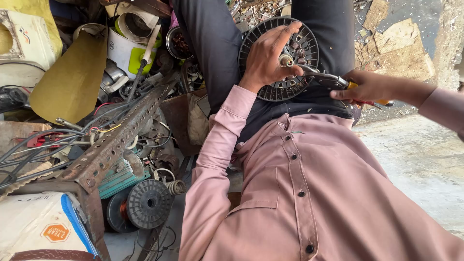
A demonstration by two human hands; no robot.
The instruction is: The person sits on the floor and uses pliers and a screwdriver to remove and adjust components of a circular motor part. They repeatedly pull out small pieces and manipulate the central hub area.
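Scrap crowds left; left hand [265, 57] grips motor disc [279, 58] edge, right hand [368, 87] clenches pliers [325, 78].

views: one only, head-worn camera; no second view to share ground with.
position: above the person's chest, close in.
facing: steeply down along the pink shirt [309, 193] toward the lap; dark trousers [217, 43] run to the top edge.
nearness: left hand [265, 60] and right hand [369, 87] at close working range, upper centre.
frame left: heap of scrap parts and wires [111, 130].
frame right: bare concrete floor [415, 164].
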